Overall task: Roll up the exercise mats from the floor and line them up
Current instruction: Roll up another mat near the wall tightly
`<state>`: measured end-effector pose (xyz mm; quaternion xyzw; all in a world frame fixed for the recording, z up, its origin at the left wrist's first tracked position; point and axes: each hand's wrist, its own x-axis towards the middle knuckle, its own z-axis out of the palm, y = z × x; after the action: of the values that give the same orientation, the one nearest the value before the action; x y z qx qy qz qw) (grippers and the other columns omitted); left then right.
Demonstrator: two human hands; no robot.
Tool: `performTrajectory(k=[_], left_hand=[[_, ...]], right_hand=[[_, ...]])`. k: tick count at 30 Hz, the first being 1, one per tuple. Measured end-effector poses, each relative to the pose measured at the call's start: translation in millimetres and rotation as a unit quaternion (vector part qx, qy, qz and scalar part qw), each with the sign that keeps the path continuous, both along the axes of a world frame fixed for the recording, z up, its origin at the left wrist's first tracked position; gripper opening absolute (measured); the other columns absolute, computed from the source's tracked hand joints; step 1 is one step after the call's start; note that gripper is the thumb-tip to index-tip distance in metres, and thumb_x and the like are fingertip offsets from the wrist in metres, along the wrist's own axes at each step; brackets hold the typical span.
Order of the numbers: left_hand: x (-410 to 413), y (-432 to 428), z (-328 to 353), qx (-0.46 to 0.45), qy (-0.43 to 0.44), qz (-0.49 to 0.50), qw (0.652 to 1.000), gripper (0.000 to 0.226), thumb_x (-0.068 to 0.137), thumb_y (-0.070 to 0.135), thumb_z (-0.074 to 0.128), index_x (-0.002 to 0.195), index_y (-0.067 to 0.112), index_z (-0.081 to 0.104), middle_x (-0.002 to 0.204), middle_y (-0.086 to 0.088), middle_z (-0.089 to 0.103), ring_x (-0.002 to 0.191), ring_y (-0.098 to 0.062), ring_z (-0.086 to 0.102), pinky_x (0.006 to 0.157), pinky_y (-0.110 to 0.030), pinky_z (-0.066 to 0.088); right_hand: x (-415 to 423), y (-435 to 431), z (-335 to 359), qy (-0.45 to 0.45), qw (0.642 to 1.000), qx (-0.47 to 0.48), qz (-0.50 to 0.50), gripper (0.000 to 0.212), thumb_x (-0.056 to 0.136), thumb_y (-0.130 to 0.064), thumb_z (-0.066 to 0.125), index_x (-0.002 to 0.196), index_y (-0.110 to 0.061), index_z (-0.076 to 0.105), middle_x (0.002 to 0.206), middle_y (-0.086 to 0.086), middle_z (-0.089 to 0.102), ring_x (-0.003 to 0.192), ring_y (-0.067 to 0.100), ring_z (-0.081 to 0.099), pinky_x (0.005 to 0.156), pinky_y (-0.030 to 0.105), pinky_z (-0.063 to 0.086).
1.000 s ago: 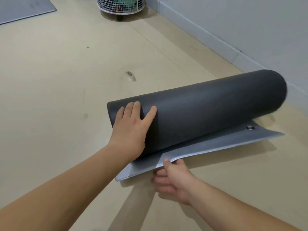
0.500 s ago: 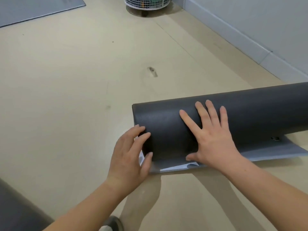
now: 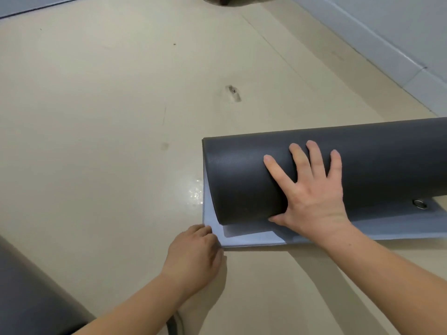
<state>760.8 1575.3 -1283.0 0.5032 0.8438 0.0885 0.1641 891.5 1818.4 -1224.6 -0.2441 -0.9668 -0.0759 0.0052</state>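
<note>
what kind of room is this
Probably an indoor exercise room or studio: a wide beige floor, a dark rolled mat, a second mat at lower left, and a plain wall.

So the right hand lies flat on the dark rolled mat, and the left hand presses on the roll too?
Not quite. The right hand does lie flat on the dark rolled mat, but the left hand is down at the corner of the mat's loose flap, by the floor, not on the roll. The head view shows it.
</note>
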Motion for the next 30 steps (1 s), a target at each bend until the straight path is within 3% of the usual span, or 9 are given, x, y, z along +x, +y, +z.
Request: performTrajectory(k=[2,4,6,10,14,18,20,24,30], left_hand=[[-7,8,32,0.111,0.016,0.001,0.994,0.026,0.096,0.038,0.053,0.096,0.024,0.074,0.094,0.009,0.069,0.088,-0.017,0.064,0.069,-0.026,0.049],[-13,34,67,0.270,0.055,-0.028,0.961,0.015,0.091,0.020,0.070,0.103,0.013,0.075,0.101,-0.001,0.068,0.088,-0.021,0.059,0.071,-0.027,0.049],[-18,73,93,0.315,0.093,-0.052,0.943,0.024,0.088,0.012,0.071,0.112,0.008,0.075,0.110,-0.009,0.068,0.095,-0.028,0.060,0.078,-0.033,0.051],[-23,121,86,0.171,0.078,-0.054,0.981,0.055,0.101,0.031,0.039,0.143,0.005,0.061,0.148,-0.014,0.059,0.132,-0.034,0.055,0.112,-0.045,0.045],[-23,109,73,0.095,0.162,-0.090,0.978,0.069,0.106,0.050,0.036,0.158,0.006,0.043,0.160,-0.013,0.048,0.142,-0.031,0.047,0.121,-0.044,0.039],[-7,102,71,0.042,0.206,-0.093,0.973,0.098,0.093,0.076,0.050,0.163,0.009,0.034,0.162,-0.013,0.044,0.145,-0.031,0.039,0.119,-0.046,0.037],[-4,97,71,0.041,0.217,-0.102,0.970,0.104,0.084,0.073,0.066,0.160,0.007,0.039,0.158,-0.016,0.048,0.141,-0.033,0.042,0.115,-0.047,0.040],[0,88,76,0.034,0.222,-0.124,0.967,0.103,0.077,0.057,0.083,0.157,0.004,0.044,0.151,-0.018,0.053,0.133,-0.038,0.051,0.106,-0.053,0.050],[11,101,92,0.012,0.272,-0.120,0.955,0.080,0.078,0.055,0.077,0.133,0.000,0.063,0.127,-0.022,0.064,0.111,-0.043,0.057,0.087,-0.059,0.056]], right_hand=[[0,-13,-6,0.003,1.000,0.001,-0.009,0.144,0.033,-0.065,0.097,0.159,-0.032,0.037,0.157,0.027,0.032,0.145,0.057,0.029,0.110,0.081,0.016],[-3,-24,-12,0.011,1.000,-0.003,-0.026,0.144,0.032,-0.062,0.099,0.158,-0.033,0.036,0.157,0.027,0.030,0.145,0.058,0.028,0.110,0.082,0.014],[-13,-33,-12,0.014,0.999,-0.016,-0.040,0.142,0.035,-0.064,0.098,0.157,-0.034,0.033,0.157,0.026,0.028,0.146,0.057,0.025,0.111,0.081,0.010],[-24,-33,-6,0.022,0.997,-0.035,-0.061,0.131,0.045,-0.082,0.084,0.156,-0.032,0.036,0.162,0.020,0.030,0.151,0.050,0.024,0.116,0.074,0.017],[29,5,9,0.090,0.995,-0.036,0.006,0.098,0.083,-0.079,0.060,0.158,-0.018,0.043,0.166,0.017,0.035,0.154,0.037,0.031,0.120,0.057,0.031],[100,66,39,0.076,0.959,-0.089,-0.258,0.094,0.082,-0.096,0.030,0.160,-0.045,0.029,0.172,0.016,0.007,0.159,0.036,0.003,0.127,0.060,0.013],[130,91,47,0.097,0.908,-0.164,-0.373,0.110,0.066,-0.107,0.032,0.161,-0.053,0.016,0.173,0.011,-0.008,0.159,0.031,-0.012,0.127,0.062,0.006],[170,118,52,0.156,0.854,-0.240,-0.434,0.125,0.050,-0.107,0.051,0.159,-0.058,0.013,0.172,0.009,-0.021,0.158,0.029,-0.023,0.127,0.059,-0.003],[233,140,52,0.227,0.807,-0.300,-0.455,0.122,0.050,-0.090,0.078,0.153,-0.065,0.018,0.172,0.004,-0.006,0.160,0.031,-0.002,0.128,0.055,0.016]])
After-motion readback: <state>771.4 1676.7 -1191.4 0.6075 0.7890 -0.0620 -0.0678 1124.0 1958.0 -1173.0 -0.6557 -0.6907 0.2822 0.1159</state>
